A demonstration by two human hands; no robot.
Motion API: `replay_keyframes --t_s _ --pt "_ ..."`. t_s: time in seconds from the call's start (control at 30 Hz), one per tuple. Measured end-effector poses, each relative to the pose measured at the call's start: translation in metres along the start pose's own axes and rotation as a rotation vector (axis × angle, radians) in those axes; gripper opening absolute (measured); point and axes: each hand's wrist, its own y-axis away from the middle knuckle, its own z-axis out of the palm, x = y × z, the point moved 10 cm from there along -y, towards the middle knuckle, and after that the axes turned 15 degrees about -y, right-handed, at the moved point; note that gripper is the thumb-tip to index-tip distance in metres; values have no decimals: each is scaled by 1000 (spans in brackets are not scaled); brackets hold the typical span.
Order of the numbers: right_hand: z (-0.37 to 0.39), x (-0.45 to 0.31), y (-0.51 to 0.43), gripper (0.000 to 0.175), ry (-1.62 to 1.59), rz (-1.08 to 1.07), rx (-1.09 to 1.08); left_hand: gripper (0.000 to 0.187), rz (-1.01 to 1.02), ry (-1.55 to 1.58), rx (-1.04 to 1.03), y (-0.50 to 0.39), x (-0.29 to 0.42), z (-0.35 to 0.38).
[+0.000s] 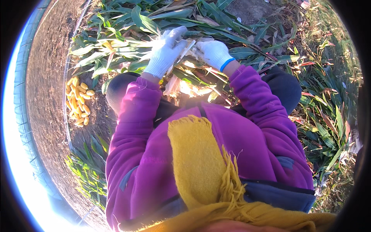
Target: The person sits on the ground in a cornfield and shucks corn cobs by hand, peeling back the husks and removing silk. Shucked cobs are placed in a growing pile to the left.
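Observation:
Both my hands wear white knitted gloves and are close together over a heap of cut corn stalks (124,49). My left hand (168,50) has its thumb and fingers spread around a pale corn husk (187,49), with silk and leaf strips about it; whether it grips the husk is unclear. My right hand (213,53) has its fingers curled on the other side of the husk, pinching its pale strips. Whether an ear is inside the husk is hidden. Dry, pale husks (176,87) lie below the hands, between my knees.
Husked yellow corn ears (76,101) are piled on bare soil at the left, beside a thin pale pipe or hose (66,75). More leafy stalks (324,130) cover the ground at the right. Green plants (89,171) stand at the lower left. My bent knees flank the heap.

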Motion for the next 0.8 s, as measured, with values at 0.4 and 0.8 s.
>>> replay_keyframes --t_s 0.4,0.8 --pt "-68 -88 1 56 -285 -447 585 48 48 -222 -393 -14 -52 5" --pt "16 5 -91 54 -628 7 -23 52 -19 -278 -309 -37 -48 4"
